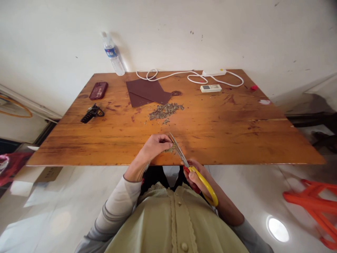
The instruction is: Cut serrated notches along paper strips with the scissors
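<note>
My right hand is closed around the yellow and red handles of a pair of scissors, near the table's front edge. The blades point up and left toward my left hand. That hand is pinched on a small greenish-brown scrap, which sits right at the blades. Farther back on the wooden table lies a pile of small cut bits. Behind the pile lie dark brown sheets.
A water bottle stands against the wall at the back left. A dark red case and a black tool lie on the left. A white cable and a remote are at the back right. An orange stool stands on the floor at right.
</note>
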Motion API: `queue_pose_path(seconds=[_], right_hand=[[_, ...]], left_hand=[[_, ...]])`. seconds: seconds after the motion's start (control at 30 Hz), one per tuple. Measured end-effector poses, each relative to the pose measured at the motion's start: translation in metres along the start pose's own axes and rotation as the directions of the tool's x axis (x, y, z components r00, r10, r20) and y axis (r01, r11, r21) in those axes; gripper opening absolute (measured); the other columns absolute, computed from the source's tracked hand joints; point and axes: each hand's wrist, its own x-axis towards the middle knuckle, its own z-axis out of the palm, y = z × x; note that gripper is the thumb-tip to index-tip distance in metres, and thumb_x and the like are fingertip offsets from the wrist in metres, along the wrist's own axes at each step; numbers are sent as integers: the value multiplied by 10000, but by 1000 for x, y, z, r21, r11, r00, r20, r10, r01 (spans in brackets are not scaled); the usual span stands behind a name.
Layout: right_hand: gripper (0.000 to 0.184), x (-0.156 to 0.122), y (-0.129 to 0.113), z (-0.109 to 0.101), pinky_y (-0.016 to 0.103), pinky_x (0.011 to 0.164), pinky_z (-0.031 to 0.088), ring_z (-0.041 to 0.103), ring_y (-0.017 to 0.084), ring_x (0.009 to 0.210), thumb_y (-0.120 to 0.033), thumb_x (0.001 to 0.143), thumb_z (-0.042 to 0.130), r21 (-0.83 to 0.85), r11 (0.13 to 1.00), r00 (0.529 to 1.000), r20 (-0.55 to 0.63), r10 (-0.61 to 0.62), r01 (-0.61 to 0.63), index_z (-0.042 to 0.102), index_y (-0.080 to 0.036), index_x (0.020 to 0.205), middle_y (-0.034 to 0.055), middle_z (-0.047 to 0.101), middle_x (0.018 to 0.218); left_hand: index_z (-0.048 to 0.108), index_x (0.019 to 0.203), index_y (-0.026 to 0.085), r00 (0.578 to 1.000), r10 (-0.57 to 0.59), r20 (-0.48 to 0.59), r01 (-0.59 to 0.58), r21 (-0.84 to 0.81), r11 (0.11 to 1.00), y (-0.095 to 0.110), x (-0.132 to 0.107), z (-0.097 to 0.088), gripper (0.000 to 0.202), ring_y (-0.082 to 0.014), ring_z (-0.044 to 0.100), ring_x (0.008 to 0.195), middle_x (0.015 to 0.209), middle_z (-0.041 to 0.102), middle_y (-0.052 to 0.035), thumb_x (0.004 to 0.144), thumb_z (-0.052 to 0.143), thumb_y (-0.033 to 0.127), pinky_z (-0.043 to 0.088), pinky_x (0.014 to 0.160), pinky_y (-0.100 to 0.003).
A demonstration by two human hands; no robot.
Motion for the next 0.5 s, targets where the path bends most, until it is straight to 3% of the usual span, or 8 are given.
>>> queue_pose_path(seconds=[0.2,0.33,0.5], right_hand=[[434,5,12,-1,208,366,244,270,78,435,-652,875,591,36,999,1000,-17,6,-6,476,-237,932,-84,392,625],[601,14,35,-7,183,297,229,276,64,371,-754,791,610,70,997,1000,-6,28,-27,488,-236,1070,-100,398,615],[549,18,50,-13,181,301,254,296,61,373,-709,825,597,57,998,1000,-7,-3,3,504,-239,1091,-88,414,643]], left_hand=[[669,696,177,1000,-13,17,13,-4,1000,-1,2,-3,189,-120,453,592,597,549,41,623,699,349,336,594,-271],[697,742,169,999,-38,25,38,-23,999,-4,3,-4,180,-135,517,641,656,612,25,609,677,288,387,653,-279],[689,699,165,998,-61,7,61,-39,997,-2,2,-5,136,-125,503,609,620,598,26,616,692,272,376,627,-269]])
